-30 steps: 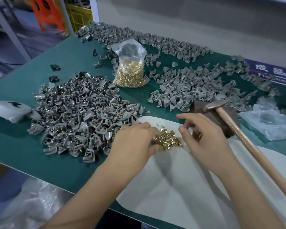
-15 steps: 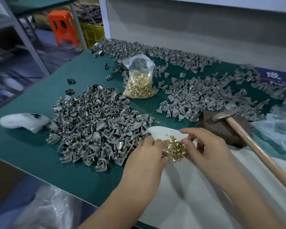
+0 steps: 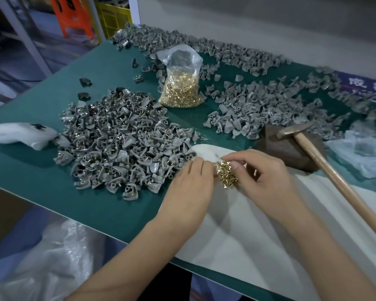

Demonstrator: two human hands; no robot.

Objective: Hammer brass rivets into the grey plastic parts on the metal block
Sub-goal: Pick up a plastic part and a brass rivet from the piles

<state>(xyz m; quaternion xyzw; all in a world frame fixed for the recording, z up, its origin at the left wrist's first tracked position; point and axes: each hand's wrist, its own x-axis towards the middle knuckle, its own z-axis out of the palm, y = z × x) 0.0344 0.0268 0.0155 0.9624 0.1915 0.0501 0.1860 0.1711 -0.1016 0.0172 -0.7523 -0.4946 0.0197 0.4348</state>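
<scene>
Head camera looks steeply down (close) over green table (image 3: 52, 187).

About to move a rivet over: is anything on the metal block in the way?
Yes. The hammer lies with its head on the block, covering part of its top. Both hands are at the rivet pile.

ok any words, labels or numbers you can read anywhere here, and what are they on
Blue sign at the table's far right edge, partly under grey plastic parts: white Chinese characters, cut off by the frame and blurred; the first looks like "成", the rest cannot be read, nor the smaller line beneath.
Clear bag of brass rivets: no print visible.
Hammer: no marking visible.
</scene>
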